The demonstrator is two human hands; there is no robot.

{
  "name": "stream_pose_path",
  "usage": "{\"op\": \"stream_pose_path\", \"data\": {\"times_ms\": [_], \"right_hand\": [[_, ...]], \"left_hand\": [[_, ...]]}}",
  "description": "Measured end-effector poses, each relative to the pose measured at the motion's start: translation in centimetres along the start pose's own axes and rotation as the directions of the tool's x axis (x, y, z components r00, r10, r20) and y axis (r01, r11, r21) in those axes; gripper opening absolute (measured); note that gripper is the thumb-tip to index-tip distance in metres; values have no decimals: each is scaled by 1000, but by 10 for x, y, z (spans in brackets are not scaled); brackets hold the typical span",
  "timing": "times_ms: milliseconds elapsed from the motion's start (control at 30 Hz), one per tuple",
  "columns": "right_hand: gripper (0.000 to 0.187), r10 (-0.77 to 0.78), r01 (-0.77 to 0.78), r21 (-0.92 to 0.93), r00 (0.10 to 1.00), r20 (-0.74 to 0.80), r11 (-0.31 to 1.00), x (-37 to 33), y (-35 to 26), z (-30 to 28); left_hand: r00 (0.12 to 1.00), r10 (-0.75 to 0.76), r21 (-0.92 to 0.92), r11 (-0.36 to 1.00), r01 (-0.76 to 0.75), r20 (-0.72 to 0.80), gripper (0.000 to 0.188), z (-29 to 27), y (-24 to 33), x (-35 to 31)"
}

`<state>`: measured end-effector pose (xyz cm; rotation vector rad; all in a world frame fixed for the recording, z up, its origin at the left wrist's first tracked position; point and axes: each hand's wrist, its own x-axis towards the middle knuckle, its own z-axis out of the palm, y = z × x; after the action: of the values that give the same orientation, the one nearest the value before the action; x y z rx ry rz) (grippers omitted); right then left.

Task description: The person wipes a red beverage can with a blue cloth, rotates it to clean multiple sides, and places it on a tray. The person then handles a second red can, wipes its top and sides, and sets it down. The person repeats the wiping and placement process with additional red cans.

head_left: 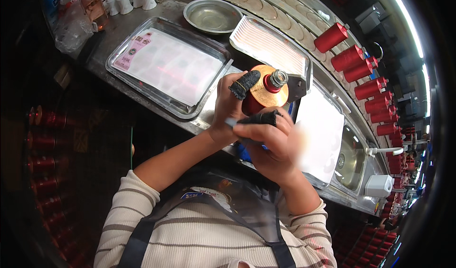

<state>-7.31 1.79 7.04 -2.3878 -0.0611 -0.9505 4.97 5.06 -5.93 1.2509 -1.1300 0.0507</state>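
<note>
My left hand [226,104] is wrapped around a red bottle [268,91] with a gold shoulder and a clear glass stopper-like top. The bottle tilts with its neck up and to the right. A dark fabric cot covers my left thumb, which presses on the gold shoulder. Just below the bottle, my right hand [273,147] is closed in a pinch, also with a dark finger cot. A small pale bluish piece [231,122] shows at its fingertips, too blurred to name. The bottle's lower body is hidden behind my hands.
A metal tray [124,79] with a pinkish-white printed sheet [171,66] lies left. Behind are a round metal bowl [213,16] and a tray with a striped sheet [270,42]. White sheets [320,135] and a sink [350,159] are right. Several red bottles [331,37] stand along a slatted conveyor [304,18].
</note>
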Motion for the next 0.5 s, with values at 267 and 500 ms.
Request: {"op": "stream_pose_path", "data": {"times_ms": [267,500], "right_hand": [[30,202,-229,-62,936,-289,971,-21,6,-17],[23,522,-505,137,796,-306,852,-27,19,-22]], "left_hand": [[1000,10,83,996,-10,-3,77,-1,16,3],[983,-152,73,987,145,99,86,-19,24,12]]}}
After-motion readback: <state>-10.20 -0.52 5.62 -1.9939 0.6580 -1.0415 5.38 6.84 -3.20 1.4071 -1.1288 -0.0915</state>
